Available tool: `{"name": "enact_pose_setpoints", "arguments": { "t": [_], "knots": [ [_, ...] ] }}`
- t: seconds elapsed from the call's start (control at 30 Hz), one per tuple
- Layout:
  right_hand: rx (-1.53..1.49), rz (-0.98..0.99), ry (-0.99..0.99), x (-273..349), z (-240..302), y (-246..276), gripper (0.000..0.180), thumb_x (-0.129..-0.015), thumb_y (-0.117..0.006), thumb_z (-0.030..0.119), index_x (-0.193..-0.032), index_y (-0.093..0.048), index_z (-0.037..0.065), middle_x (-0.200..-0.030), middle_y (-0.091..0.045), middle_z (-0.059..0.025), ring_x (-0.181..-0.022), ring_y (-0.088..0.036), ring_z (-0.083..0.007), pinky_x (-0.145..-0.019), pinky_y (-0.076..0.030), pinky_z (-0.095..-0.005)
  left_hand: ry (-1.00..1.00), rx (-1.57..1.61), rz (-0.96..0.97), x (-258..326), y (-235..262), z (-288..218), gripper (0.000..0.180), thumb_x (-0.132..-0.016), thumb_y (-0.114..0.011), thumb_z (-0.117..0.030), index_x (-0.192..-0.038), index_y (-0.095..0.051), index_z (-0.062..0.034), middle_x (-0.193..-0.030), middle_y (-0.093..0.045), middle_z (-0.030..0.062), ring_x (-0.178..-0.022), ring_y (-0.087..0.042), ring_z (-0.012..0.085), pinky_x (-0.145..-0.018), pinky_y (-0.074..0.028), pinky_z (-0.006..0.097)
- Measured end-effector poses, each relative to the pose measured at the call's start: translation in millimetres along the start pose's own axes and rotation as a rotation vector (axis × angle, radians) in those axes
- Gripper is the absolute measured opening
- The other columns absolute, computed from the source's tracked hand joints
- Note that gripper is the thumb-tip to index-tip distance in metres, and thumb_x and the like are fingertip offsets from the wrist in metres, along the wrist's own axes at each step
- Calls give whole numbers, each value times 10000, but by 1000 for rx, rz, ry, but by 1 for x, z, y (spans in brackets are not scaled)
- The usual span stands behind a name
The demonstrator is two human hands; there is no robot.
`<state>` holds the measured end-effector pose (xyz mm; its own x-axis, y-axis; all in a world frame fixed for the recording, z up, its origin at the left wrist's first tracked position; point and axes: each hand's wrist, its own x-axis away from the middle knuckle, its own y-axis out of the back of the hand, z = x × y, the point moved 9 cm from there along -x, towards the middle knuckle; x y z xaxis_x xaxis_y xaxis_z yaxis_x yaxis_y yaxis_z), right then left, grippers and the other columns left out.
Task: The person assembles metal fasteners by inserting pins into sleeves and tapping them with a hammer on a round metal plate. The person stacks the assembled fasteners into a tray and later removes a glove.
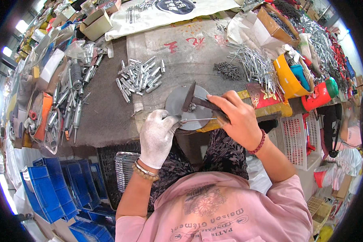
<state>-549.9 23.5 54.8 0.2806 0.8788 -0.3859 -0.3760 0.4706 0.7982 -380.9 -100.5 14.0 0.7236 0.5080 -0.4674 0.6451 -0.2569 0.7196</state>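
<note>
My left hand, in a white glove, pinches a thin metal rod close to its left end. The rod lies level over the near part of a round grey metal plate at the table's front edge. Bare, my right hand is wrapped round the dark handle of a hammer, whose head stands above the plate, just beyond the rod. Some tiny metal bits show beside the hammer head. Behind the plate lies a heap of short silvery metal tubes.
Dark small screws and long thin rods lie in piles back right, beside a yellow container and a red-green bottle. Metal tools crowd the left. Blue bins stand below left, a white crate below right.
</note>
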Motion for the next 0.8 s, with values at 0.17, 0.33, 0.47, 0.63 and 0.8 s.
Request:
{"name": "enact_pose_setpoints", "arguments": {
  "t": [0.17, 0.33, 0.47, 0.63, 0.8],
  "knots": [
    [6, -174, 183, 23, 26, 18, 644, -791, -774, 2, -1397, -749, 218, -971, -606, -77, -798, -679, -250, -689, -582, -381, -14, 13, 9, -1, -2, 3, 177, -819, -827, -139, -991, -810, -100, -890, -671, 109, -901, -670, 348, -785, -545, 462],
    [148, -49, 221, 30, 22, -1, 622, -818, -725, -7, -1392, -761, 230, -971, -602, -72, -780, -666, -246, -691, -576, -373, -28, -10, 20, -1, -3, 1, 162, -801, -834, -114, -956, -794, -89, -899, -664, 101, -889, -667, 345, -768, -541, 461],
    [13, -103, 129, 20, 10, 2, 617, -809, -726, -20, -1380, -762, 214, -995, -615, -83, -778, -673, -269, -696, -579, -390, -31, 33, -11, -1, -1, -1, 182, -789, -840, -103, -966, -797, -92, -907, -655, 99, -884, -669, 341, -763, -541, 456],
    [149, -11, 149, 3, 16, -4, 493, -826, -727, 6, -1298, -748, 146, -1027, -626, -93, -999, -679, -299, -802, -568, -432, 11, 49, 18, 3, 0, 2, 221, -806, -850, -52, -1021, -801, -74, -952, -681, 109, -960, -665, 324, -849, -540, 417],
    [187, 139, 87, 23, 32, -23, 277, -838, -752, 60, -1107, -694, 89, -1047, -674, -108, -1002, -687, -343, -799, -555, -466, -36, 46, -32, 5, 1, 0, 190, -824, -840, -116, -1010, -807, -93, -958, -674, 111, -920, -671, 345, -805, -545, 466]
  ]
}}
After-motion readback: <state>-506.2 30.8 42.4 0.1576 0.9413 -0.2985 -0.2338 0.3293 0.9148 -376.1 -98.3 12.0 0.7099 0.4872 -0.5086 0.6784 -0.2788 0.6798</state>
